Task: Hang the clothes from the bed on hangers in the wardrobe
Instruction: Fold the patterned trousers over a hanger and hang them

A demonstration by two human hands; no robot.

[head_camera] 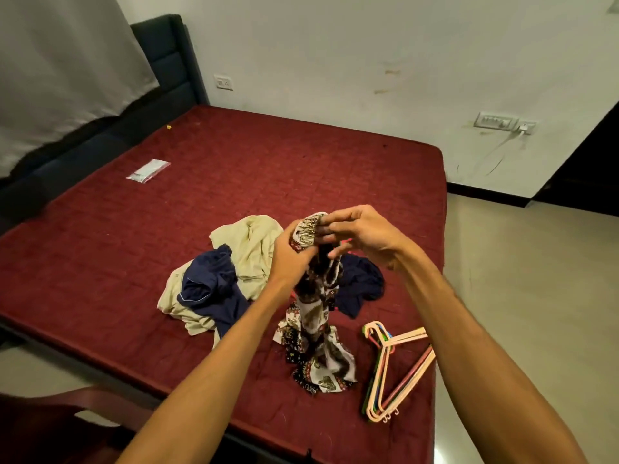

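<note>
Over the maroon bed [167, 246] I hold up a patterned black, white and red garment [315, 333]; its lower part drapes onto the mattress. My left hand [289, 259] grips its bunched top from the left. My right hand [360, 237] pinches the top edge from the right. A cream garment [249, 246] and a navy garment [211, 289] lie in a heap to the left. Another navy garment [360, 286] lies behind the held one. A stack of pastel plastic hangers [392, 366] rests on the bed at the right.
A clear plastic packet [148, 170] lies far left on the bed. The dark headboard [174, 61] stands at the back left, partly covered by a white cloth. Tiled floor [522, 296] runs along the bed's right side. A dark chair [50, 426] sits at lower left.
</note>
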